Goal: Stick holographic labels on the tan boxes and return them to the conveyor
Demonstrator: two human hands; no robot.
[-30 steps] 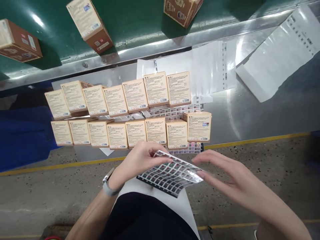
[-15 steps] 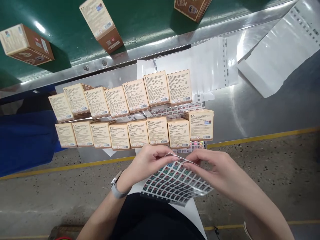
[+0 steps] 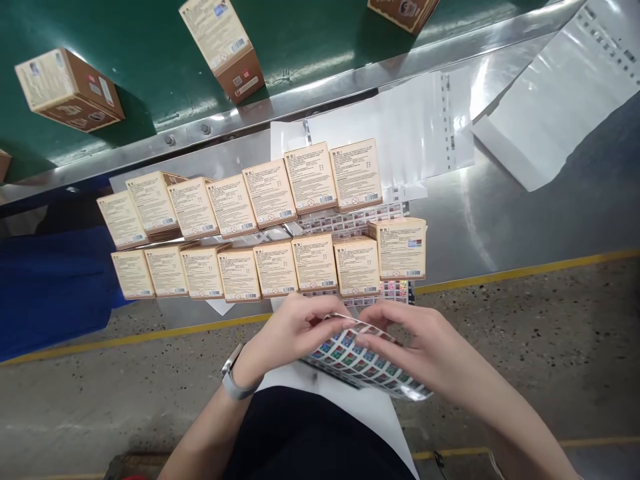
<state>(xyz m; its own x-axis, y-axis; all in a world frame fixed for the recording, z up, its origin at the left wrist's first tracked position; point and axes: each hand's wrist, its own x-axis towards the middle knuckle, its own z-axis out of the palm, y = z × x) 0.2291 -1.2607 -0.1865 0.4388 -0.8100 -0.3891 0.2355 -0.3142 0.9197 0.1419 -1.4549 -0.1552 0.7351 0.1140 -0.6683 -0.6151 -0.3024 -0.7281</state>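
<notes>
A sheet of small shiny stickers (image 3: 357,357) bends in front of my body, its far edge raised. My left hand (image 3: 300,327) pinches that edge between thumb and fingers. Close beside it, my right hand (image 3: 410,333) has thumb and forefinger at the same edge; whether a loose sticker is between them is too small to see. Just beyond my hands stand two rows of cream-and-brown boxes (image 3: 315,261), printed faces up. The box at the right end of the near row (image 3: 401,250) bears a small colourful sticker.
More sticker sheets (image 3: 360,220) lie under and between the boxes, with white backing sheets (image 3: 410,127) behind. Further boxes (image 3: 225,47) stand on a green conveyor belt (image 3: 310,40) beyond a metal rail (image 3: 350,90). Blue cloth (image 3: 55,287) hangs at the left.
The sticker sheet has curled, its lower part folding up and to the right. My hands have shifted only slightly. Boxes on the green belt have moved right, and another appears at the left edge.
</notes>
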